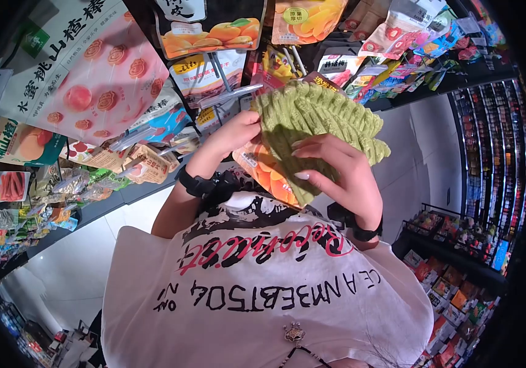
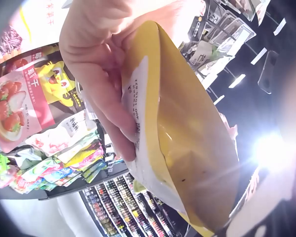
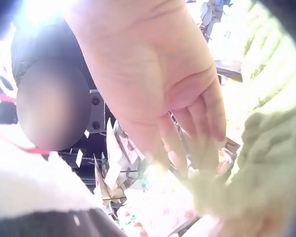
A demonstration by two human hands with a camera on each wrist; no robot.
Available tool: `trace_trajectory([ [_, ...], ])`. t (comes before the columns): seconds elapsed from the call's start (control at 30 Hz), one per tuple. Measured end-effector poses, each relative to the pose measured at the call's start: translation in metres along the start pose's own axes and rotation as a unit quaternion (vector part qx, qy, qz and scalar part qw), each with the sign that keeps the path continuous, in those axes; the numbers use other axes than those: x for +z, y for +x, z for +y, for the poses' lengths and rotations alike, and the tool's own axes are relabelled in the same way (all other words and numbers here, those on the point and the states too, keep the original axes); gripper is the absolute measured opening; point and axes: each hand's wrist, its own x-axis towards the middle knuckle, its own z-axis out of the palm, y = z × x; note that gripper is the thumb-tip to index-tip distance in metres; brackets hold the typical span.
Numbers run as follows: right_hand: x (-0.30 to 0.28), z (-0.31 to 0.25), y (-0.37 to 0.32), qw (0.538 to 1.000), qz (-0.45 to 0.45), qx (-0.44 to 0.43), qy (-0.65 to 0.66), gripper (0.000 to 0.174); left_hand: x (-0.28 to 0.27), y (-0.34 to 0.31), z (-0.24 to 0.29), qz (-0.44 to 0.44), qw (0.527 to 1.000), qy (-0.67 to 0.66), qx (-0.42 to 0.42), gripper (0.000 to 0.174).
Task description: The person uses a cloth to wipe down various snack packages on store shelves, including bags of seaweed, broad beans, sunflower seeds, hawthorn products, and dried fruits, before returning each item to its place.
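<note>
My left hand (image 1: 243,130) grips the top edge of a snack pouch (image 1: 269,173) printed with orange fruit. In the left wrist view its yellow back (image 2: 195,133) faces me, with the fingers on the white printed strip. A green ribbed cloth (image 1: 312,116) lies over much of the pouch, hiding its upper part and right side. My right hand (image 1: 346,175) rests on the cloth, fingers lightly bent and thumb apart from them. In the right wrist view, the right hand's fingers (image 3: 202,128) extend beside the pale, overexposed cloth (image 3: 271,103).
Hanging snack bags crowd the rack ahead, including a large pink peach bag (image 1: 100,86) at the left and a dried-mango bag (image 1: 214,34) at the top. Metal hooks (image 1: 229,95) stick out near the left hand. Stocked shelves (image 1: 493,165) stand to the right above a tiled floor (image 1: 398,178).
</note>
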Motion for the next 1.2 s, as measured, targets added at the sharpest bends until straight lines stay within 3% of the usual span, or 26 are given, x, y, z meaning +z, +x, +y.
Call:
trace_trajectory([
  [0.03, -0.003, -0.002, 0.000, 1.000, -0.002, -0.002, 0.000, 0.019, 0.005, -0.003, 0.001, 0.016, 0.997, -0.068, 0.036, 0.022],
  [0.1, -0.019, -0.011, -0.003, 0.994, 0.060, -0.027, 0.087, 0.025, 0.001, 0.001, -0.014, 0.006, 0.995, -0.073, 0.063, 0.022],
  [0.13, -0.028, -0.017, -0.012, 0.973, 0.089, -0.093, 0.193, 0.027, -0.003, 0.002, -0.020, -0.009, 0.993, -0.076, 0.088, 0.022],
  [0.17, -0.027, -0.003, -0.014, 0.875, 0.076, -0.302, 0.370, 0.029, -0.001, -0.011, 0.006, -0.052, 0.994, -0.092, -0.004, 0.023],
  [0.2, -0.022, -0.025, -0.007, 0.872, 0.079, -0.305, 0.374, 0.029, 0.007, -0.012, 0.013, -0.010, 0.992, -0.080, 0.092, 0.024],
  [0.23, -0.017, -0.059, -0.006, 0.786, 0.241, -0.370, 0.433, 0.024, 0.006, -0.012, 0.012, -0.008, 0.991, -0.068, 0.118, 0.024],
  [0.27, -0.018, -0.082, -0.004, 0.668, 0.394, -0.417, 0.474, 0.020, 0.006, -0.011, 0.009, -0.008, 0.988, -0.057, 0.143, 0.025],
  [0.3, -0.024, -0.085, -0.006, 0.678, 0.278, -0.462, 0.499, 0.030, 0.004, -0.008, 0.003, -0.007, 0.992, -0.049, 0.114, 0.025],
  [0.33, -0.036, -0.088, -0.007, 0.678, 0.279, -0.464, 0.498, 0.030, 0.002, -0.006, -0.001, -0.008, 0.992, -0.047, 0.115, 0.025],
  [0.4, -0.055, -0.098, -0.001, 0.748, 0.007, -0.318, 0.583, 0.036, 0.000, -0.005, -0.003, -0.016, 0.995, -0.018, 0.097, 0.025],
  [0.43, -0.014, -0.104, 0.007, 0.700, 0.216, -0.405, 0.547, 0.025, 0.001, -0.007, 0.000, -0.011, 0.995, -0.020, 0.096, 0.024],
  [0.47, -0.023, -0.102, 0.001, 0.700, 0.216, -0.403, 0.548, 0.025, 0.002, -0.009, 0.000, -0.010, 0.995, -0.022, 0.094, 0.024],
  [0.53, -0.049, -0.095, -0.013, 0.787, 0.037, -0.321, 0.526, 0.025, 0.000, -0.010, 0.001, 0.010, 0.996, -0.001, 0.089, 0.024],
  [0.57, -0.042, -0.092, -0.007, 0.778, 0.069, -0.391, 0.487, 0.026, -0.002, -0.010, 0.001, 0.011, 0.996, -0.002, 0.092, 0.024],
  [0.6, -0.043, -0.091, -0.007, 0.779, 0.066, -0.392, 0.485, 0.026, -0.003, -0.010, -0.001, 0.016, 0.996, 0.004, 0.087, 0.024],
  [0.7, -0.052, -0.093, -0.001, 0.713, 0.042, -0.431, 0.551, 0.027, -0.005, -0.007, -0.007, 0.017, 0.996, -0.012, 0.091, 0.023],
  [0.73, -0.048, -0.094, 0.002, 0.714, 0.041, -0.433, 0.549, 0.027, -0.005, -0.008, -0.009, 0.011, 0.995, -0.037, 0.092, 0.024],
  [0.8, -0.036, -0.099, 0.004, 0.686, 0.128, -0.441, 0.564, 0.027, -0.004, -0.012, -0.001, 0.010, 0.996, -0.022, 0.087, 0.023],
  [0.83, -0.061, -0.115, -0.016, 0.777, 0.051, -0.248, 0.577, 0.027, -0.004, -0.012, -0.002, 0.008, 0.996, -0.021, 0.085, 0.023],
  [0.87, -0.067, -0.107, -0.019, 0.777, 0.047, -0.248, 0.577, 0.027, -0.004, -0.011, -0.003, 0.008, 0.996, -0.019, 0.085, 0.023],
  [0.93, -0.069, -0.087, -0.015, 0.748, -0.065, -0.364, 0.551, 0.027, -0.003, -0.010, -0.005, 0.015, 0.996, -0.014, 0.086, 0.023],
  [0.97, -0.048, -0.090, 0.000, 0.731, 0.078, -0.447, 0.510, 0.030, -0.003, -0.009, -0.006, 0.016, 0.996, -0.007, 0.083, 0.024],
  [1.0, -0.055, -0.090, 0.000, 0.730, 0.076, -0.448, 0.511, 0.030, -0.005, -0.006, -0.009, 0.019, 0.996, -0.007, 0.084, 0.024],
  [1.07, -0.071, -0.091, -0.005, 0.656, -0.127, -0.376, 0.642, 0.030, -0.005, -0.004, -0.012, 0.002, 0.992, 0.003, 0.127, 0.023],
  [1.1, -0.066, -0.091, -0.006, 0.655, -0.123, -0.373, 0.645, 0.030, -0.001, -0.007, -0.010, 0.000, 0.992, 0.001, 0.122, 0.023],
  [1.2, -0.046, -0.081, 0.003, 0.720, 0.058, -0.508, 0.469, 0.032, 0.003, -0.009, -0.002, 0.011, 0.996, -0.036, 0.086, 0.022],
])
